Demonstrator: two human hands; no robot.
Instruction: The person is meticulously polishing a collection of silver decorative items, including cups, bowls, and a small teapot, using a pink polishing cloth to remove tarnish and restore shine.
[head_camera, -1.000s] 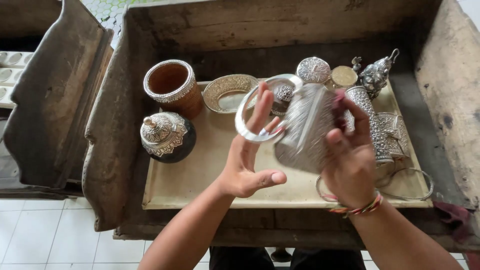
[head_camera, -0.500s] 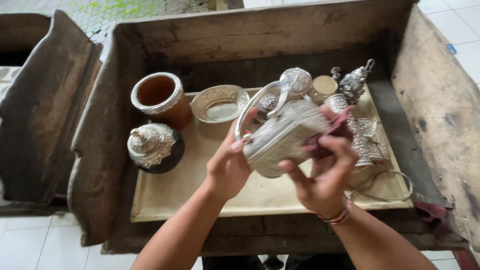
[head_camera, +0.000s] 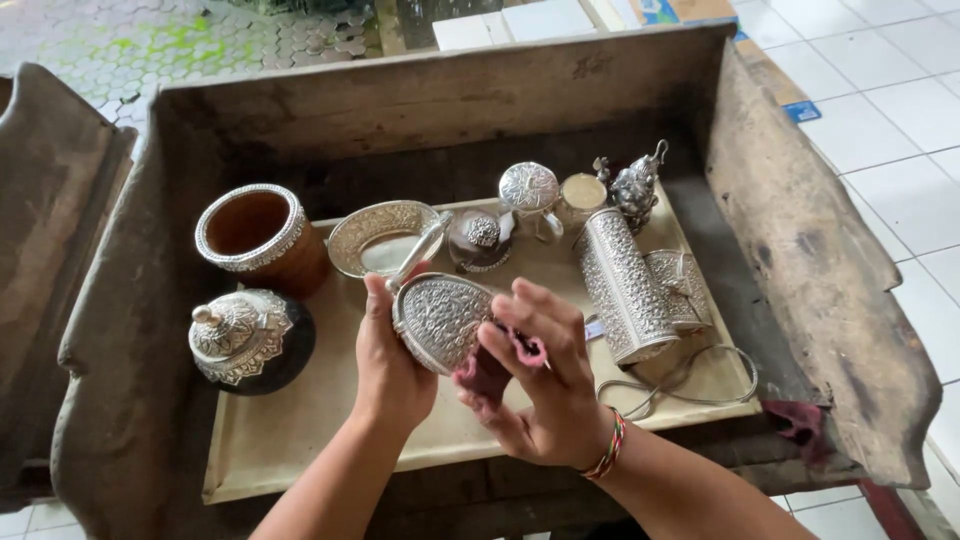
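**Silver basket held over the tray, cloth pressed against it**

Silver basket (head_camera: 440, 320), embossed all over, sits tipped in my left hand (head_camera: 388, 365), whose fingers are wrapped round its lower edge, the thin hoop handle (head_camera: 418, 255) sticking up behind. My right hand (head_camera: 545, 385) is curled around a dark red cloth (head_camera: 490, 368) and presses it to the basket's side.

The hold looks to me like the weak point: the left hand has only the rim, so a hard push from the cloth could twist the basket loose onto the cream tray (head_camera: 300, 430). The handle also points toward the small oval dish (head_camera: 380, 238) and the lidded pot (head_camera: 478, 240), near enough to be knocked by a swing.

Open room is mostly the bare tray under and left of my hands. To the right, the tall embossed cylinder (head_camera: 622, 285) lies close by; a loose wire ring (head_camera: 690, 385) lies beyond it. The domed container (head_camera: 245, 340) stands at the left, and the old wooden trough's wall (head_camera: 830, 290) closes in the sides.
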